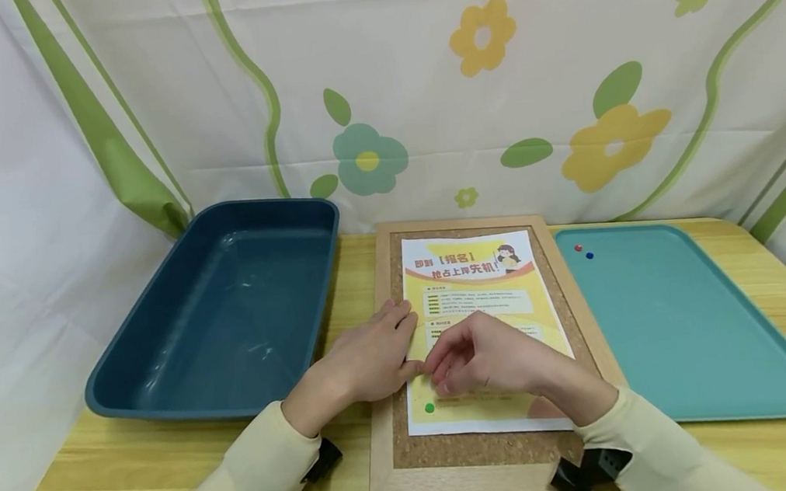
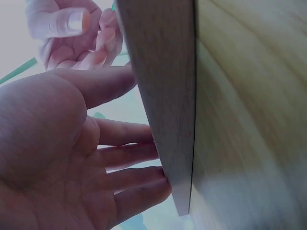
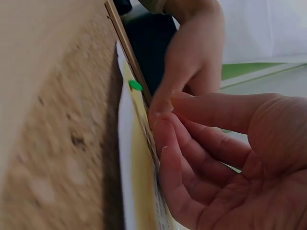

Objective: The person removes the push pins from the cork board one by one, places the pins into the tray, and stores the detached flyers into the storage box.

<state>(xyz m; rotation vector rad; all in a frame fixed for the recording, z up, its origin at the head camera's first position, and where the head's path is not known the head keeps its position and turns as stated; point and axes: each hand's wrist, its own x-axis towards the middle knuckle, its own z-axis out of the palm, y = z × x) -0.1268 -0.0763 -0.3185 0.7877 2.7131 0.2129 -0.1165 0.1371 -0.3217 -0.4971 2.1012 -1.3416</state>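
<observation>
Flyer paper (image 1: 476, 300) is lying on the cork board (image 1: 494, 443) at the middle of the bench (image 1: 139, 470). Left hand (image 1: 368, 357) is pressing with straight fingers on the flyer's left edge. Right hand (image 1: 487, 354) is resting on the lower part of the flyer with fingers curled; I cannot tell if its grip is pinching anything. A green pin (image 1: 430, 407) is sitting at the flyer's lower left corner. Dark blue bin (image 1: 162, 328) is standing at the bench's left side, teal tray (image 1: 710, 342) at the right, carrying a red pin (image 1: 578, 247) and a blue pin (image 1: 589, 256).
</observation>
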